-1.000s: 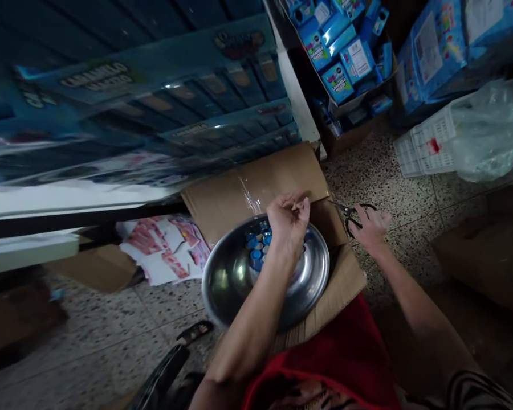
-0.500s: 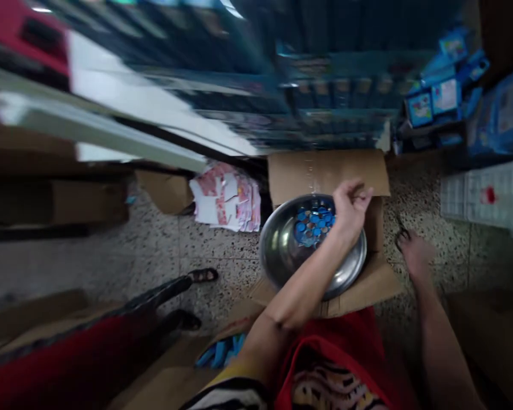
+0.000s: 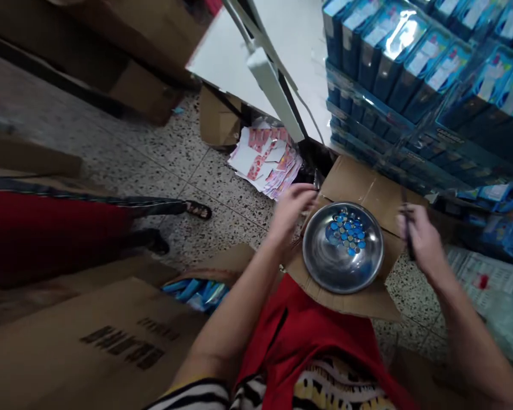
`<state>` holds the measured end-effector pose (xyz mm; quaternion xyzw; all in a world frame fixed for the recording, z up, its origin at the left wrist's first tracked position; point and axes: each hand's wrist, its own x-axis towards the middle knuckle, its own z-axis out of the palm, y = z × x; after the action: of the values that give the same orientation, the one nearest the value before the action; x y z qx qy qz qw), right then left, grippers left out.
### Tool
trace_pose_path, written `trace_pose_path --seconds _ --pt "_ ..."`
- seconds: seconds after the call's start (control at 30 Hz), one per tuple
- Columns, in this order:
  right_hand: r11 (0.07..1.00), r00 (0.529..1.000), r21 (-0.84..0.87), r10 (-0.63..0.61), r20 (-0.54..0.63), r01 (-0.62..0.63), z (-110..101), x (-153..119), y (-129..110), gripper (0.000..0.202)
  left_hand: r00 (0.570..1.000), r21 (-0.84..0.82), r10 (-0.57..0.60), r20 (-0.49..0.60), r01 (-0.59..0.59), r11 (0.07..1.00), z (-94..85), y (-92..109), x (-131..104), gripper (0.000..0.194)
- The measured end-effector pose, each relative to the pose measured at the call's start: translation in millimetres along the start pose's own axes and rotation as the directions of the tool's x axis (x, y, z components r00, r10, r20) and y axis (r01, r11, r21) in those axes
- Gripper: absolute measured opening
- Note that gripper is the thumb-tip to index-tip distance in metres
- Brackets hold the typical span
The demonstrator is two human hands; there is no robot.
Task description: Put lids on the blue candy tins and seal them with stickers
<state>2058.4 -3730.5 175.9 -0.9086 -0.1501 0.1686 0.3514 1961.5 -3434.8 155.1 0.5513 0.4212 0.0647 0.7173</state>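
Steel bowl (image 3: 320,263) on open cardboard box (image 3: 370,303), blue and silver discs (image 3: 348,232) toward its far edge. Left hand (image 3: 291,212) by box's far-left corner, fingers bent. Right hand (image 3: 421,236) grips dark scissors (image 3: 409,230) off bowl's right edge. Printed sheets (image 3: 267,159) piled on floor (image 3: 222,191).

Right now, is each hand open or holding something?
Left hand: fingers partly curled near the bowl; can't tell if it's holding anything.
Right hand: closed on scissors.

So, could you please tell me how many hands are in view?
2: the left hand, left of the metal bowl; the right hand, right of the bowl, gripping dark scissors. The other person shows no hands.
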Motion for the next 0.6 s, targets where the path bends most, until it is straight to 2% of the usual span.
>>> trace_pose_path --seconds 0.03,0.07,0.1,0.13,0.17,0.2,0.27,0.3,0.37,0.43,0.47,0.5,0.53,0.6 --pt "0.998 0.994 0.068 -0.004 0.112 -0.003 20 6 -29 0.043 0.976 0.007 0.038 -0.216 -0.037 0.999 -40.8 4 14 0.025" --pt "0.994 0.982 0.107 0.0 0.189 -0.02 43 10 -57 0.04 0.922 -0.001 0.046 -0.384 -0.05 0.999 -78.2 6 28 0.024" --pt "0.991 0.969 0.122 0.019 0.247 -0.051 69 12 -82 0.038 0.872 -0.013 0.054 -0.486 -0.068 0.998 -110.8 7 44 0.024" --pt "0.988 0.948 0.121 0.051 0.315 -0.093 96 12 -106 0.037 0.848 -0.016 0.044 -0.529 -0.061 0.998 -137.4 8 60 0.026" --pt "0.983 0.918 0.112 0.093 0.385 -0.147 123 12 -126 0.036 0.863 -0.011 0.024 -0.504 -0.034 0.999 -157.6 9 75 0.028" --pt "0.977 0.884 0.083 0.141 0.446 -0.198 149 12 -143 0.037 0.897 0.004 0.011 -0.442 -0.01 1.0 -171.5 10 89 0.031" --pt "0.958 0.832 0.0 0.248 0.496 -0.286 197 12 -168 0.04 0.973 0.078 -0.018 -0.229 0.037 0.996 -183.3 10 112 0.039" --pt "0.943 0.818 -0.041 0.306 0.487 -0.329 217 13 -178 0.043 0.992 0.137 -0.051 -0.112 0.066 0.988 -183.4 9 120 0.043" --pt "0.898 0.8 -0.105 0.43 0.419 -0.428 249 13 -191 0.052 0.982 0.277 -0.17 0.084 0.141 0.95 -177.8 3 125 0.054" --pt "0.842 0.772 -0.157 0.537 0.34 -0.517 273 14 -200 0.059 0.912 0.389 -0.326 0.25 0.214 0.896 -170.3 -10 122 0.063" --pt "0.814 0.757 -0.189 0.581 0.301 -0.55 283 15 -202 0.059 0.865 0.406 -0.367 0.341 0.217 0.888 -166.9 -19 118 0.065" --pt "0.785 0.739 -0.223 0.619 0.266 -0.578 291 16 -204 0.057 0.799 0.428 -0.42 0.431 0.229 0.874 -163.6 -28 115 0.066" --pt "0.756 0.719 -0.255 0.654 0.236 -0.603 299 17 -205 0.054 0.738 0.45 -0.461 0.494 0.236 0.861 -160.2 -37 113 0.067" --pt "0.695 0.677 -0.306 0.714 0.18 -0.651 310 19 -205 0.046 0.678 0.489 -0.474 0.562 0.19 0.852 -152.5 -54 114 0.062"
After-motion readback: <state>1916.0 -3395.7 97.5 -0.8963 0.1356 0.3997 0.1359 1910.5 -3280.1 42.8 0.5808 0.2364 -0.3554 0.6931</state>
